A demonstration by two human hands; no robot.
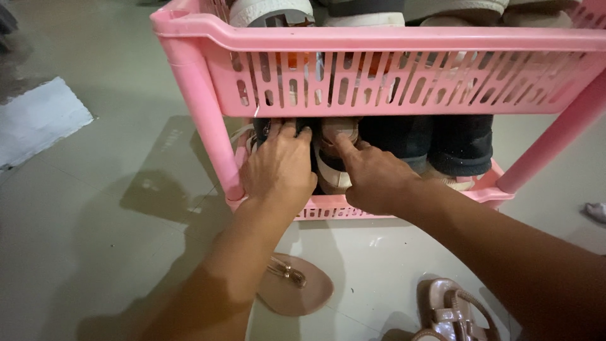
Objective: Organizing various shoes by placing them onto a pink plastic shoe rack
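Observation:
A pink plastic shoe rack (391,44) stands in front of me with shoes on both shelves. Both my hands reach into its lower shelf. My left hand (279,169) lies palm down, fingers curled over a dark shoe (261,131) at the left end. My right hand (374,179) presses its fingers on a beige and white shoe (334,178) just beside it. Whether either hand truly grips its shoe is hard to tell. Two dark denim-like shoes (435,142) fill the right part of the lower shelf.
On the tiled floor near me lie a flat rose-gold sandal (297,287) and a shiny pink strapped sandal (451,309). Light-soled shoes (273,12) sit on the top shelf. A pale mat (38,120) lies at the left. A small pale object (595,211) is at the right edge.

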